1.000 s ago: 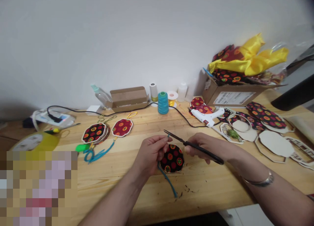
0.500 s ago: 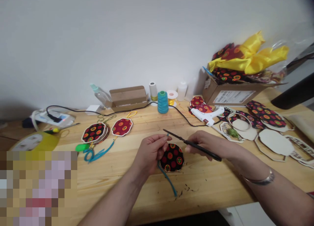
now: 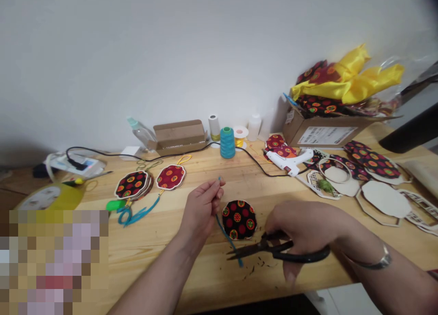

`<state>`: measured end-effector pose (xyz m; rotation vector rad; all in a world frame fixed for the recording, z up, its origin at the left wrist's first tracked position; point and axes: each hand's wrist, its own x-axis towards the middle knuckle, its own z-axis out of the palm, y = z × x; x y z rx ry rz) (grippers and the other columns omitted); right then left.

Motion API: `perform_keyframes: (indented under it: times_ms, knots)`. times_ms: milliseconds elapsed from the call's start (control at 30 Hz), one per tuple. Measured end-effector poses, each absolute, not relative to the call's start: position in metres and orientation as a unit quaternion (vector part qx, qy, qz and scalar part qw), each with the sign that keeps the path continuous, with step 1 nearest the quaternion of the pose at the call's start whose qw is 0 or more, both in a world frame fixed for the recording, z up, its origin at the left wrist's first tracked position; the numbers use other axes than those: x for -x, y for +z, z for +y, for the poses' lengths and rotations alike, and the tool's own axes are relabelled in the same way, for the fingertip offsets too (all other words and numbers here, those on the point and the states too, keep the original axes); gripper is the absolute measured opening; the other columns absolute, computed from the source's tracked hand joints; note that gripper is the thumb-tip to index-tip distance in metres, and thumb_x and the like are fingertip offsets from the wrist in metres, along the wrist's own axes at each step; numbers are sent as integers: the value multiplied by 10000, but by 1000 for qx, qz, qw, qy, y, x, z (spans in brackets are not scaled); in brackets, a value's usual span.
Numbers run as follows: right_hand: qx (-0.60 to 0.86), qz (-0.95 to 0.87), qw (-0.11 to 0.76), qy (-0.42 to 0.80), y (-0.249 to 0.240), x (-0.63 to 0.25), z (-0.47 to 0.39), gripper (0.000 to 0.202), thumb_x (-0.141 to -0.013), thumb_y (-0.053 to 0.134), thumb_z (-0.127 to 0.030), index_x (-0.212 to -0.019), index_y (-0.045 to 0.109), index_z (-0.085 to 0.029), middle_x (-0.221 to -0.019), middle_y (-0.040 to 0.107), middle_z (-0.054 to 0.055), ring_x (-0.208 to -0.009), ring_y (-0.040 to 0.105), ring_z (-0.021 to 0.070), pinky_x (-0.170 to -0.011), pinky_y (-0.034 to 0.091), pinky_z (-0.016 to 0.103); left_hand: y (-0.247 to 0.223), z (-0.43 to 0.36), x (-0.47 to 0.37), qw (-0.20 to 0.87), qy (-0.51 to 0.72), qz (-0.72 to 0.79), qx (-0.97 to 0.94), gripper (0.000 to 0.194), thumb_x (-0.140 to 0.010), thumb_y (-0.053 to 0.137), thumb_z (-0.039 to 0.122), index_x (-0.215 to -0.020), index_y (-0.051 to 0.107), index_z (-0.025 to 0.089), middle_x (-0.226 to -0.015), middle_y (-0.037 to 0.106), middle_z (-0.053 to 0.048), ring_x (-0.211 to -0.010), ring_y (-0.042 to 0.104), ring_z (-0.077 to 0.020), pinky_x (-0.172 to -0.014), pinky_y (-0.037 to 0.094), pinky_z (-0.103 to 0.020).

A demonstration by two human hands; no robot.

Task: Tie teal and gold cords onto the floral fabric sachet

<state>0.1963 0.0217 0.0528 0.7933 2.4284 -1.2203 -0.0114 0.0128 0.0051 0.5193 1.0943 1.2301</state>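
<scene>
Pinched in my left hand [image 3: 203, 203] is the upper end of a blue tassel [image 3: 223, 228], whose strands hang down toward the table's front. My right hand [image 3: 304, 226] grips a pair of black-handled scissors [image 3: 262, 249]. Their blades are slightly parted and point left, at the tassel's lower end; whether they touch the strands I cannot tell. Between my hands lies a black fabric disc [image 3: 239, 219] with red and green flower patterns. Dark scraps are scattered on the wood around it.
Left of my hands lie patterned pendants [image 3: 132, 185] with blue tassels. A blue thread cone [image 3: 227, 142] stands at the back. A white glue gun [image 3: 289, 160], wooden pieces [image 3: 386, 198] and a cardboard box [image 3: 318, 128] of fabric occupy the right. A black cable [image 3: 171, 155] crosses the table.
My right hand has brought the scissors down from the tassel's upper end to its lower end, and the blades have parted. My left hand has shifted slightly left and up with the tassel.
</scene>
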Motion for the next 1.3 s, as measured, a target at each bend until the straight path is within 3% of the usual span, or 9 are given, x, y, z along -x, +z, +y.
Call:
perform_keyframes:
  times_ms: [133,300,400,533,667,767,967,1300]
  knots:
    - [-358,871,148,-301,56,-195,8,405,-645,603,-584,-664,623,-180,-606,587,7,-542,496,129,-498,327,231,5,13,12,654,541,478,-225,236,-646,718,266,-767,620,89,-497,440,67,-356,236,10,-350,143,-136]
    - [-519,836,119,-135,46,-233,0,173,-713,562,-358,-748,601,-193,-750,634,63,-699,598,230,-580,391,300,8,11,11,663,535,474,-224,255,-641,720,282,-772,606,95,-504,439,71,-359,242,9,-350,147,-136]
    - [-535,828,102,-131,33,-264,-3,117,-695,566,-270,-790,579,-202,-816,625,77,-740,597,227,-626,412,317,9,10,10,671,528,469,-226,249,-659,707,293,-778,603,100,-509,435,72,-360,241,7,-352,146,-139]
    - [-568,803,102,-151,20,-293,-4,91,-759,525,-272,-796,576,-206,-822,620,116,-711,588,220,-625,409,327,9,10,9,677,522,464,-231,261,-657,710,307,-771,603,99,-509,434,71,-360,243,8,-354,142,-142]
    - [-610,766,114,-168,25,-298,-1,133,-771,520,-305,-814,594,-204,-800,632,85,-675,596,214,-589,399,311,8,11,8,682,515,464,-233,261,-657,709,300,-774,605,92,-504,428,71,-361,239,8,-356,135,-145]
    - [-618,768,114,-127,39,-278,4,225,-823,459,-350,-771,609,-189,-759,631,83,-667,594,217,-578,390,307,7,10,8,684,509,465,-237,263,-662,706,301,-784,609,89,-508,431,69,-364,240,7,-357,139,-144]
    - [-509,858,9,-68,56,-196,35,165,-836,490,-211,-895,634,-158,-943,626,96,-905,578,211,-744,412,293,7,8,8,691,501,463,-240,265,-660,710,314,-768,611,93,-513,438,67,-365,242,8,-359,133,-144]
    - [-513,857,-14,39,9,-158,61,191,-822,455,-91,-814,643,-123,-838,631,128,-831,565,230,-645,392,298,7,7,5,692,499,464,-237,289,-632,726,336,-757,624,95,-501,436,65,-364,234,4,-359,131,-153]
